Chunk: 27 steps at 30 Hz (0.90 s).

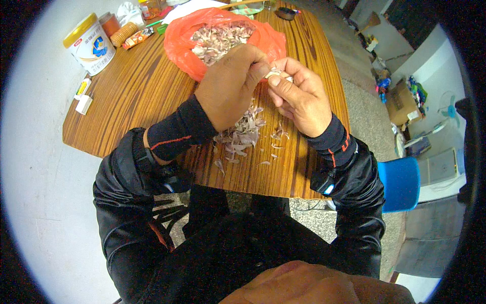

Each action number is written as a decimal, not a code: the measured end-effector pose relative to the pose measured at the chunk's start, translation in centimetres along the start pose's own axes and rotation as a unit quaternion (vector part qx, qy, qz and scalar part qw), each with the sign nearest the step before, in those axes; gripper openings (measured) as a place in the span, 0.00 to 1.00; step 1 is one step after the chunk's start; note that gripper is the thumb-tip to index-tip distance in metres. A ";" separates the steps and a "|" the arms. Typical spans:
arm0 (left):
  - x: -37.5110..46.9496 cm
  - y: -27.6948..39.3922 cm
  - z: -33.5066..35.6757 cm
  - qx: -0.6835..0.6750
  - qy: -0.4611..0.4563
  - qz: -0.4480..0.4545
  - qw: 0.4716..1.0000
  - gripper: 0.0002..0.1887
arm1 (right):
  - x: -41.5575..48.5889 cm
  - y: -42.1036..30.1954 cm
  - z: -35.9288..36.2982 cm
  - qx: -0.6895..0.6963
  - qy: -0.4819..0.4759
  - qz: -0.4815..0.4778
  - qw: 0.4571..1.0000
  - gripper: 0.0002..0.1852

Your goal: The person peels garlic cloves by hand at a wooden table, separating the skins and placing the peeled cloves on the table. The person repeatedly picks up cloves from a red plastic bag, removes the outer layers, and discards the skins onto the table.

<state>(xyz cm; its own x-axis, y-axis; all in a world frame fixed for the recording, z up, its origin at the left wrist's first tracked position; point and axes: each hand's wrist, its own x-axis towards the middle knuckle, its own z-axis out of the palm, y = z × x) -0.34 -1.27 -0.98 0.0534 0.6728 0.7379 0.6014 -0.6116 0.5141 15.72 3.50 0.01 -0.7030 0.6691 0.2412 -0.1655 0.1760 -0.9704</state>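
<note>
Between the fingertips of both hands is a whitish garlic piece [279, 74], partly covered by fingers. My right hand [302, 93] grips it between thumb and fingers. My left hand [233, 81] touches its left end with bent thumb and forefinger; whether those fingers pinch a bit of skin cannot be seen. Behind the hands stands a red plastic bag [178, 41], its mouth spread wide around many pale purple garlic skins or cloves [218, 40]. Below the hands, a loose heap of papery garlic skins [243, 136] lies on the wooden table [144, 98], with scattered bits to its right.
A white can with a gold lid [91, 45] stands at the table's back left, beside a ribbed tan roll [124, 34] and an orange wrapper [138, 38]. Small white boxes [83, 104] lie near the left edge. A blue stool [398, 184] stands right of the table.
</note>
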 end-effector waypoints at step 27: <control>0.7 1.4 -2.7 -0.140 -0.026 -0.063 0.988 0.10 | 0.6 -0.1 -0.7 -0.155 0.033 -0.113 0.981 0.05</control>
<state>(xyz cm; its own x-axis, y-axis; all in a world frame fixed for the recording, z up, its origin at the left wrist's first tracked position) -1.58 -2.80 1.41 0.0364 0.7671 0.6405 0.3620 -0.6075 0.7070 15.76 4.37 0.24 -0.6242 0.6309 0.4608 -0.0872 0.5299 -0.8436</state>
